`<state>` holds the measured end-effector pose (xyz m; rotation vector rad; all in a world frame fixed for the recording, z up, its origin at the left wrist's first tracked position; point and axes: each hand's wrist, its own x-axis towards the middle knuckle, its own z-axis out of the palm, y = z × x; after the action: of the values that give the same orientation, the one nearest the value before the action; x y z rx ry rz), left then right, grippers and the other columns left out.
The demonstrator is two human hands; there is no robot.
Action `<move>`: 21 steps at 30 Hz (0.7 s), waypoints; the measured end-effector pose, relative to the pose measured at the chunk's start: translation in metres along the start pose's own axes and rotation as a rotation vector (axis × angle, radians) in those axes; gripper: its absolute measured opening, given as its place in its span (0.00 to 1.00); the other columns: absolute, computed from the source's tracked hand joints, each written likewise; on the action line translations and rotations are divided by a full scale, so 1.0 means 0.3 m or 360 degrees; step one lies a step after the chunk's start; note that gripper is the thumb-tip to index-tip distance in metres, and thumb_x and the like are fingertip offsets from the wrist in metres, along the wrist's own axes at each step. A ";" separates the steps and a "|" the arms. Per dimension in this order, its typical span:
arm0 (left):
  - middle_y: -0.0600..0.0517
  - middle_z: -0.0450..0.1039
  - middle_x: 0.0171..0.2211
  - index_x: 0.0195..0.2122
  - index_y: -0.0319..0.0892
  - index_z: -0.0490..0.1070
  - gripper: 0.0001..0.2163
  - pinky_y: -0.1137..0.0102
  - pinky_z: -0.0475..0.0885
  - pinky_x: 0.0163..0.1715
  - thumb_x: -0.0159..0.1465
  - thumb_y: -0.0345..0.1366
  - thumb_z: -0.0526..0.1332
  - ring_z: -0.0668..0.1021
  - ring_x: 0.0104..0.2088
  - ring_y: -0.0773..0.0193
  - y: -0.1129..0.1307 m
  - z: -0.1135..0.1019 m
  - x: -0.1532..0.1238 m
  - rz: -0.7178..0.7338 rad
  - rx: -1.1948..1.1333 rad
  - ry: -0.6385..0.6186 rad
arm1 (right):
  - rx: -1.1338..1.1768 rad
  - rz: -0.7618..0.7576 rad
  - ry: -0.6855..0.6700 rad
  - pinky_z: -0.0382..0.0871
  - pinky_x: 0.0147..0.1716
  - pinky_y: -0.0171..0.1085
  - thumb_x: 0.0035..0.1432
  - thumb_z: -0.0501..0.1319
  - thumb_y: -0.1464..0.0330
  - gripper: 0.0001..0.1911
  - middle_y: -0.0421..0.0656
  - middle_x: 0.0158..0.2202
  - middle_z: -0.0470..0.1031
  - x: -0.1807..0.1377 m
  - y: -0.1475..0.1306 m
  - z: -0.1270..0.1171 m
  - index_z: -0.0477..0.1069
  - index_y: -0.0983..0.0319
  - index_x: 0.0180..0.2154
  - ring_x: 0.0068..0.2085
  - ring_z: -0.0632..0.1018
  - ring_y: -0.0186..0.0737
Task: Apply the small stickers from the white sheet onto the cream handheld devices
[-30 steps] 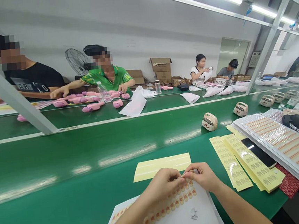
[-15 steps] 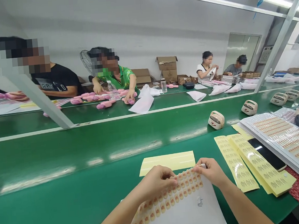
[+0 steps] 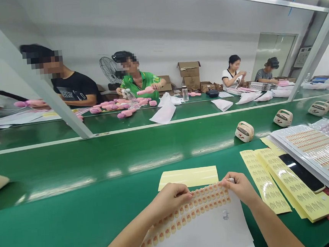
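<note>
A white sticker sheet (image 3: 202, 231) with rows of small cream-and-orange oval stickers is held up over the green table. My left hand (image 3: 175, 196) pinches its top edge near the middle, thumb and finger closed. At the top right corner my right hand (image 3: 235, 184) grips the same sheet, with its fingers closed too. Stickers fill the upper rows, and the lower part is bare white with one small grey mark. Just beyond the top edge lies a blank yellow sheet (image 3: 189, 176).
Yellow label sheets (image 3: 266, 182), a black phone (image 3: 301, 172) and a stack of sticker sheets (image 3: 322, 148) lie to the right. Small cream devices (image 3: 244, 132) sit on the green conveyor (image 3: 143, 146). Across it, several people handle pink objects (image 3: 126, 113) and papers.
The view has shifted left, bringing a cream device in at the left edge. Both hands keep their hold on the sheet. Across the belt, the person in green has lifted a pink object.
</note>
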<state>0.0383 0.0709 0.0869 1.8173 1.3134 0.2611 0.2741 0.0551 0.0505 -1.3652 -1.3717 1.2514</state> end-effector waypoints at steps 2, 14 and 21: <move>0.57 0.60 0.19 0.20 0.44 0.67 0.12 0.70 0.56 0.22 0.51 0.47 0.56 0.62 0.22 0.66 -0.005 -0.015 -0.002 -0.0003 -0.0014 -0.0038 | 0.0004 -0.0001 0.0005 0.59 0.23 0.34 0.39 0.64 0.51 0.21 0.38 0.18 0.65 0.004 0.008 -0.004 0.64 0.61 0.18 0.23 0.65 0.33; 0.59 0.59 0.14 0.17 0.43 0.65 0.09 0.70 0.53 0.18 0.47 0.43 0.58 0.60 0.18 0.69 -0.032 -0.047 -0.007 -0.0197 -0.0028 -0.0011 | -0.0012 0.0020 0.0041 0.58 0.23 0.34 0.37 0.66 0.51 0.21 0.38 0.19 0.64 0.018 0.017 -0.030 0.67 0.62 0.19 0.23 0.64 0.33; 0.61 0.60 0.16 0.27 0.44 0.73 0.12 0.70 0.59 0.22 0.42 0.42 0.62 0.65 0.21 0.66 -0.054 -0.102 -0.021 -0.0201 -0.0091 -0.0140 | 0.0076 0.0030 0.0074 0.62 0.25 0.35 0.39 0.65 0.50 0.22 0.39 0.20 0.68 0.040 0.044 -0.067 0.66 0.61 0.19 0.24 0.68 0.36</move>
<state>0.0062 0.0825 0.0957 1.6722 1.3393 0.1468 0.2953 0.0681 0.0401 -1.3690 -1.2922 1.2496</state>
